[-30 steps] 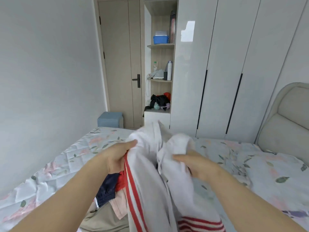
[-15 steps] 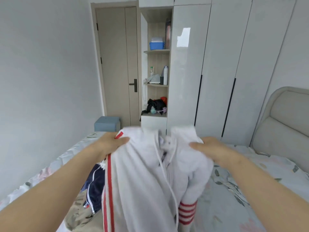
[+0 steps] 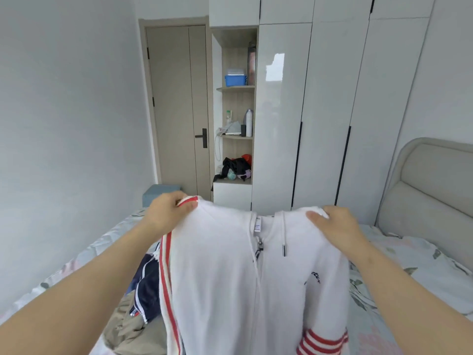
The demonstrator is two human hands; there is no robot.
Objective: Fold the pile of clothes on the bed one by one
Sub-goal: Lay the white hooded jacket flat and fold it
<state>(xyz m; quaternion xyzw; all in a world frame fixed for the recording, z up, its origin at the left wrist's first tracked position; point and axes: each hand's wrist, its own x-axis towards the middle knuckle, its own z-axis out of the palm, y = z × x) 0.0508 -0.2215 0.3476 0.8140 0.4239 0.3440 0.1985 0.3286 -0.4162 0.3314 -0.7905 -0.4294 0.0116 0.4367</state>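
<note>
Above the bed (image 3: 422,265), both hands (image 3: 167,213) (image 3: 335,226) grip the white hoodie's (image 3: 230,278) shoulders; it hangs lengthwise, collar up.

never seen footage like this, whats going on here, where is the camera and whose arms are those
There is no robot here: these are a person's two bare arms. The view comes from one wide-angle camera worn on the person's head, looking forward and down, so the arms reach in from the bottom corners. The left hand and the right hand each grip one shoulder of a white zip hoodie with red stripes, holding it up spread out over the bed, which has a floral sheet. On the bed at lower left lies more of the pile: a navy garment and a khaki garment. At the back stand a door and white wardrobes.
</note>
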